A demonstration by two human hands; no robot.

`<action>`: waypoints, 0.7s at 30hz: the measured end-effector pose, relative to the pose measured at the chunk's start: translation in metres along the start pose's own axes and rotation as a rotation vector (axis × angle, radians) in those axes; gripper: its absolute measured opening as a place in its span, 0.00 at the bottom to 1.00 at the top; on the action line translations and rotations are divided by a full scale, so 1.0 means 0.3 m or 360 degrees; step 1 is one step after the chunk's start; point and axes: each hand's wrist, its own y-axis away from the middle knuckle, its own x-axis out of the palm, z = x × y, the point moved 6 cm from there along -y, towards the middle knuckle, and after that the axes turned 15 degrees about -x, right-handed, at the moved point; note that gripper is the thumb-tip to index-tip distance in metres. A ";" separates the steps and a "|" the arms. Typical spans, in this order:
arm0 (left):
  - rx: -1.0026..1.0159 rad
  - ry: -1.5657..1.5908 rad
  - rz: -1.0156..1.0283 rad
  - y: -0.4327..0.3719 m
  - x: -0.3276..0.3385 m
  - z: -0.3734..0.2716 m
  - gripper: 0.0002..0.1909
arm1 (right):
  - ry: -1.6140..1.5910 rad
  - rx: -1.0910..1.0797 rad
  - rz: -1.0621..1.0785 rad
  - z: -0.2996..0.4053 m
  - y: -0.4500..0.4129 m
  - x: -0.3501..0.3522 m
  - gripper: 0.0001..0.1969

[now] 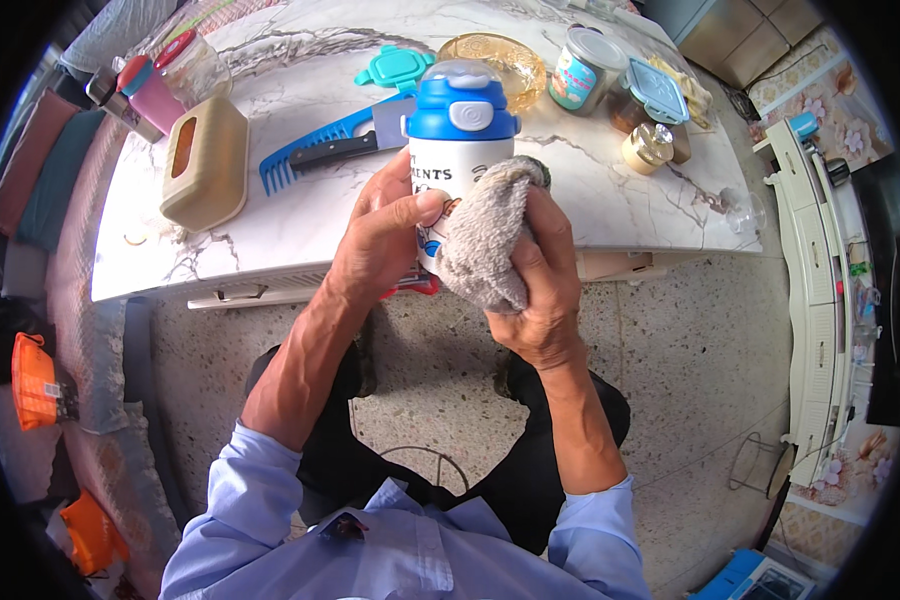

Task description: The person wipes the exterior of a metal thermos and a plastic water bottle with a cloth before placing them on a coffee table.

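A white bottle (pixel 461 154) with a blue lid (pixel 461 105) and printed pictures stands upright in front of me, at the table's near edge. My left hand (pixel 386 225) grips its left side, thumb across the front. In my right hand (pixel 544 277) is a bunched grey-beige terry cloth (pixel 487 232), pressed against or just before the bottle's right side. The cloth covers the bottle's lower right part. Behind the bottle lie a knife with a black handle (pixel 334 152) and a blue comb-like plastic piece (pixel 277 169).
On the marble-patterned table (pixel 285 225) stand a beige tissue box (pixel 206 165), a pink bottle (pixel 150 97), an amber glass dish (pixel 521 56), a lidded canister (pixel 585 71), a blue-lidded container (pixel 652 94) and a gold-coloured jar (pixel 647 150). A turquoise lid (pixel 395 67) lies farther back.
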 end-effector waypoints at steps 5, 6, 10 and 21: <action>-0.0146 0.0120 -0.0339 0.025 0.001 0.081 0.38 | 0.0076 -0.0118 0.0036 0.035 -0.006 0.003 0.27; -0.0105 0.0116 -0.0252 0.011 -0.001 0.087 0.36 | 0.0010 -0.0062 -0.0017 0.018 -0.004 -0.008 0.26; -0.0106 0.0179 -0.0217 0.017 0.001 0.098 0.32 | -0.0785 0.0834 -0.0343 -0.110 0.052 -0.010 0.23; -0.0068 0.0107 -0.0227 0.014 -0.025 0.060 0.30 | 0.0019 -0.0101 0.0073 0.037 -0.009 0.006 0.31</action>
